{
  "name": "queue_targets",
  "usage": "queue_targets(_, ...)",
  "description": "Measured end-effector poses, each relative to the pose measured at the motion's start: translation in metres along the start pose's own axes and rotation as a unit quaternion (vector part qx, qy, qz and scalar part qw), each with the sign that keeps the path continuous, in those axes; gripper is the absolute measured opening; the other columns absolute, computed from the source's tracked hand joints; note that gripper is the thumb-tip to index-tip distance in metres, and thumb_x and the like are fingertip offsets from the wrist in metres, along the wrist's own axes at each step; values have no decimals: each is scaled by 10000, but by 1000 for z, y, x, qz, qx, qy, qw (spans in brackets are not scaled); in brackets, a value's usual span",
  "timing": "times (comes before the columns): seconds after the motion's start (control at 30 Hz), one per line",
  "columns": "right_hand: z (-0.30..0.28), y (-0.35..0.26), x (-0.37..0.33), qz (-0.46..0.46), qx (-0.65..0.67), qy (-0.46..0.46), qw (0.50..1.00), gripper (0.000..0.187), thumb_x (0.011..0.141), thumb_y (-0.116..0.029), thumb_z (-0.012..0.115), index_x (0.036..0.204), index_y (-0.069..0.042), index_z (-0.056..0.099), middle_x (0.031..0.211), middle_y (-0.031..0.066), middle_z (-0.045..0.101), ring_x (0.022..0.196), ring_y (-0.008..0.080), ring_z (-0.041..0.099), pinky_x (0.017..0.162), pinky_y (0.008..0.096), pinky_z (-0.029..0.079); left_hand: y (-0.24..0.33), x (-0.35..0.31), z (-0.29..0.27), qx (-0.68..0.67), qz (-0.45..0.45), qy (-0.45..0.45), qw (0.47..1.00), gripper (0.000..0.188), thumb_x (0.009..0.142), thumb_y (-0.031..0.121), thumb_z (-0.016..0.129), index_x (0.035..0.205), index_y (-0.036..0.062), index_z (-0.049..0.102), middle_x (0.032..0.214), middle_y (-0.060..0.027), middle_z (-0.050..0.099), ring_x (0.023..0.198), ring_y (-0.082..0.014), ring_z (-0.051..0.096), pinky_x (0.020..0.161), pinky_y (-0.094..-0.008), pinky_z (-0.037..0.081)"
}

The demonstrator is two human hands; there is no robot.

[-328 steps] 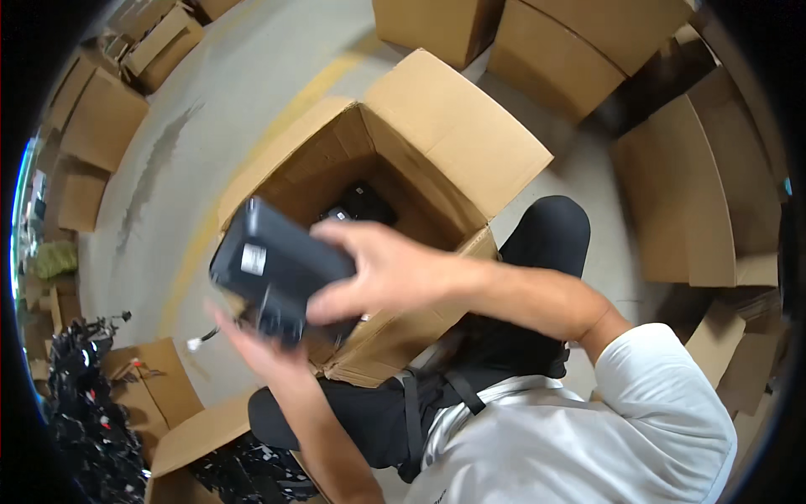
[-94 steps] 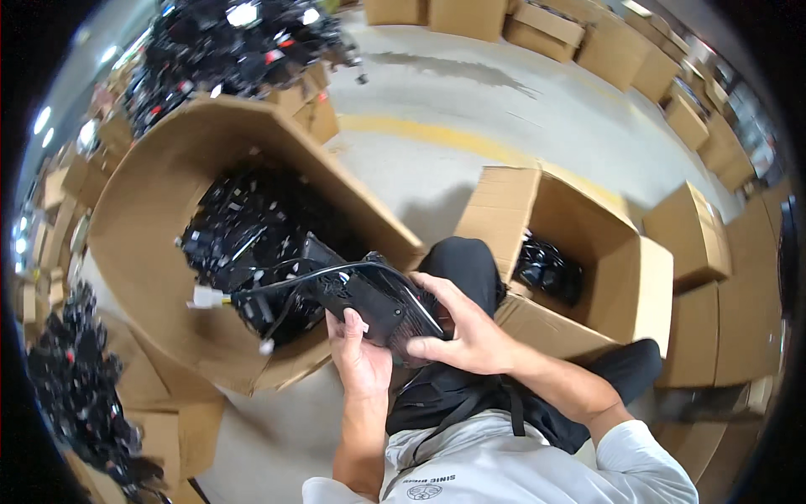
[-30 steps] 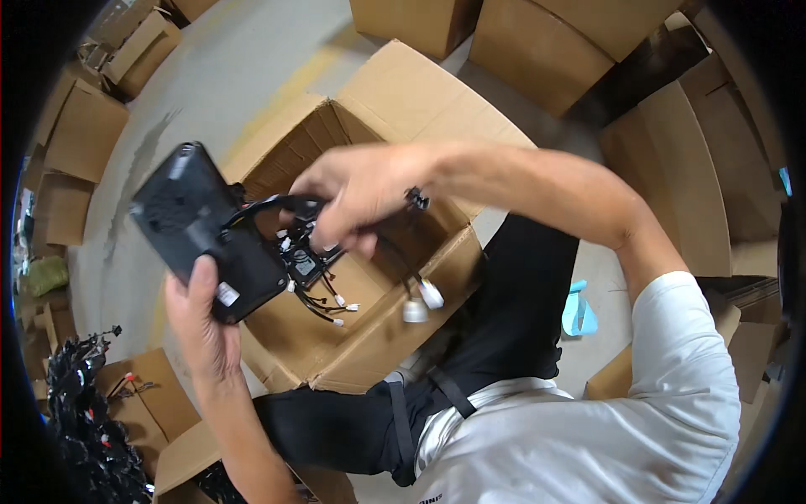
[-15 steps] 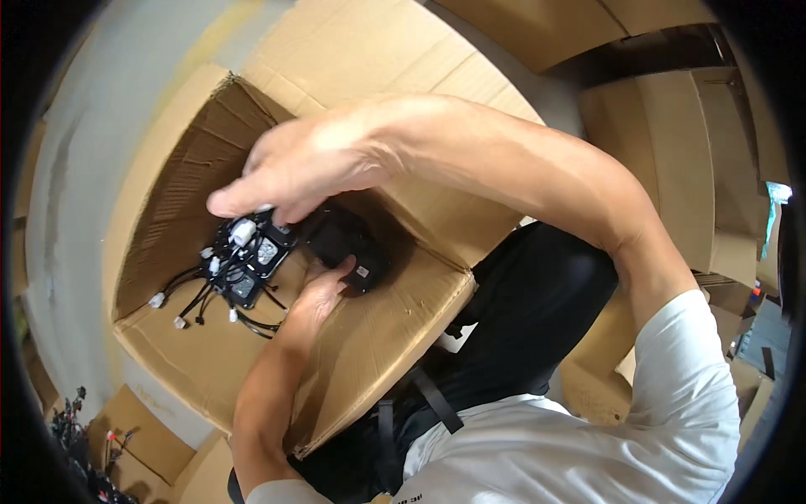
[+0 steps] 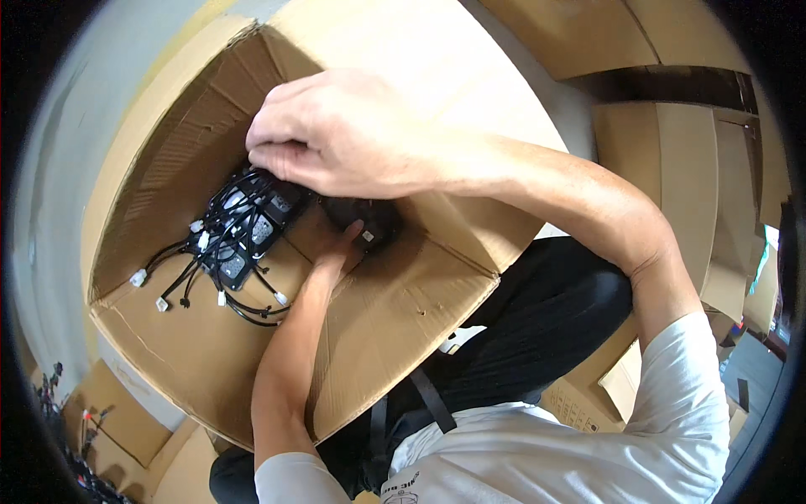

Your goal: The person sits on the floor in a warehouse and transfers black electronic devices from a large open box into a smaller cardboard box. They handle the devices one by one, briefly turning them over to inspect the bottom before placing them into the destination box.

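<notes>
A large open cardboard box point(image 5: 395, 315) lies tilted in front of me, with both my hands in its opening. Inside on the left sits a heap of black lamp-like units point(image 5: 262, 228) with clear lenses, tangled with black cables point(image 5: 189, 267) and white connectors point(image 5: 138, 277). Deeper to the right, my left hand point(image 5: 337, 250) grips a black plastic unit point(image 5: 365, 220) with a small white label; the thumb shows on it and the other fingers are hidden. My right hand point(image 5: 323, 139) is above the heap, fingers curled together, and what they hold, if anything, is hidden.
The box's raised flap point(image 5: 437, 76) stands beyond my right arm. More cardboard boxes point(image 5: 663, 176) stand at the right. At lower left, another carton point(image 5: 126, 412) sits beside dark cables point(image 5: 71, 454). My black-trousered leg point(image 5: 537, 311) is against the box's near side.
The right hand's fingers, stretched over the cables before, are now curled together, and the hand has moved right over the heap. My left hand stays at the black unit. The view has shifted slightly.
</notes>
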State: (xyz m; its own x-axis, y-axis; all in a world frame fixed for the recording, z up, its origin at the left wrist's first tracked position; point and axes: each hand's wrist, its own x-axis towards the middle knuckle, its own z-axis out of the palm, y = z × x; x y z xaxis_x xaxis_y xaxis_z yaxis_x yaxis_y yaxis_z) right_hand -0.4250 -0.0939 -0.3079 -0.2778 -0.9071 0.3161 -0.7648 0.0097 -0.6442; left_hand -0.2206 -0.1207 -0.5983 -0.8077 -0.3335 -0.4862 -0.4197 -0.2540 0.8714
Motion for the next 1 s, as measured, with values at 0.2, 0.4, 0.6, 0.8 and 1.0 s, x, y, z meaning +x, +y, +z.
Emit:
queue_targets(0.2, -6, 0, -4, -2, -48, -27, 998, 172, 922, -220, 635, 860, -80, 713, 848, 124, 683, 852, 340, 692, 762, 451, 554, 43, -7, 20, 260, -107, 13, 959, 1033, 776, 325, 864, 1584, 67, 273, 1602, -182, 362, 1477, -352, 325, 1236, -441, 244)
queue_targets(0.4, 19, -13, 29, -40, -83, -75, 993, 165, 948, -172, 677, 978, -20, 735, 936, 135, 720, 876, 328, 700, 805, 403, 564, -28, 14, -10, 228, -94, -23, 969, 981, 842, 310, 818, 1604, 88, 242, 1616, -165, 361, 1493, -326, 325, 1252, -431, 248)
queue_targets(0.6, 3, -13, 23, 35, -146, -88, 985, 170, 975, -148, 644, 1007, 8, 703, 912, 166, 679, 839, 288, 664, 781, 387, 522, 223, -59, -51, 451, 159, -69, 876, 377, 866, 375, 728, 896, 1, 764, 926, -229, 739, 918, -381, 725, 816, -495, 576)
queue_targets(0.8, 1, 10, 18, 16, -101, -111, 989, 178, 978, -116, 636, 964, 55, 683, 815, 109, 647, 736, 143, 591, 686, 308, 486, 343, -345, -124, 286, 368, 160, 870, 354, 889, 331, 730, 760, 2, 710, 750, -224, 685, 749, -400, 698, 702, -466, 543)
queue_targets(1.0, -11, -19, 0, 153, -67, -138, 976, 227, 1007, -159, 624, 961, 53, 691, 777, 40, 626, 718, 96, 568, 660, 273, 472, 132, -568, -310, 47, 32, 611, 789, 294, 979, 226, 663, 814, -9, 726, 648, -20, 670, 534, -148, 591, 567, -310, 488)
